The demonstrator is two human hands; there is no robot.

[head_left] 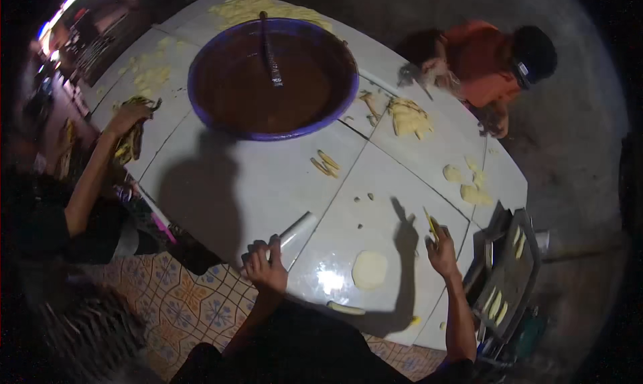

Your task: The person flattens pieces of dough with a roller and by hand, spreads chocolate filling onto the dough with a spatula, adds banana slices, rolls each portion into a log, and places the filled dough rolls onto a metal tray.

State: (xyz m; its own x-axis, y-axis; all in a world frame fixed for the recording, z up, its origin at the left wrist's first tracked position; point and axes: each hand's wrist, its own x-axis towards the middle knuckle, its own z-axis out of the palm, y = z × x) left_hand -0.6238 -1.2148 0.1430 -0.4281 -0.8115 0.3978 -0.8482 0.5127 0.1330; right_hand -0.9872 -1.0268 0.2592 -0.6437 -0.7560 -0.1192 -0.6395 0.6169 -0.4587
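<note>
My left hand [265, 270] is closed around one end of a smooth, pale rolling pin [295, 231], which slants away over the white tiled table. In my right hand [442, 253] is a thin, pointed tool with yellow on it [431, 224], gripped between the fingers; it looks like a small knife. A flat, pale dough round [370, 270] lies on the table between my hands. Near the front edge is a narrow, pale rolled piece [346, 309]. Farther off rest several yellowish strips [325, 163], with small dark scraps [360, 226] nearer to me.
A large purple basin [274, 137] of brown liquid holds a brush [273, 66]. Dough pieces [477, 194] and cut strips [410, 118] lie to the right. A dark tray [514, 277] carries several pale pieces. Another person's hand [128, 119] is at left; a person in orange [479, 62] works opposite.
</note>
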